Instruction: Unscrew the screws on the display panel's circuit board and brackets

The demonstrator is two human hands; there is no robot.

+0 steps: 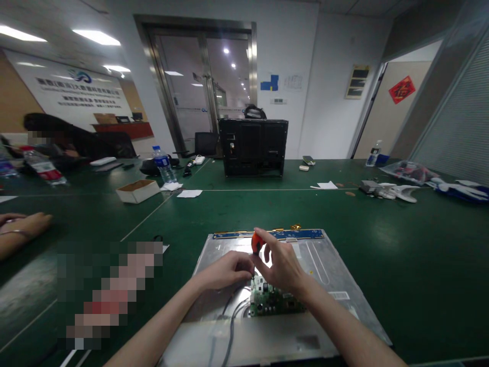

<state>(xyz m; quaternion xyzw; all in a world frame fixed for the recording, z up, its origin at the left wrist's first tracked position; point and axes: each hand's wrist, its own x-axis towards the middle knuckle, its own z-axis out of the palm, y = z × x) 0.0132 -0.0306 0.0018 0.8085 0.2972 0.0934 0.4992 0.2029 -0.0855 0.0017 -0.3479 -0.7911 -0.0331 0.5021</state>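
A flat silver display panel (324, 311) lies back side up on the green table before me. On it sits a green circuit board (267, 303), partly covered by my right hand (280, 262). That hand is closed around the orange handle of a screwdriver (256, 243), held upright over the board's upper left corner. At the same corner my left hand (231, 270) pinches its fingertips together near the screwdriver's tip; what they hold is too small to tell. Grey cables (232, 326) run from the board's left side toward me. A blue circuit strip (305, 234) lines the panel's far edge.
A black monitor housing (252, 148) stands farther back. An open small box (138, 191) and a water bottle (163, 165) are at left. Another person's hand (28, 227) rests on the left side. Gloves (389, 190) and a plastic bag (410, 172) lie at right.
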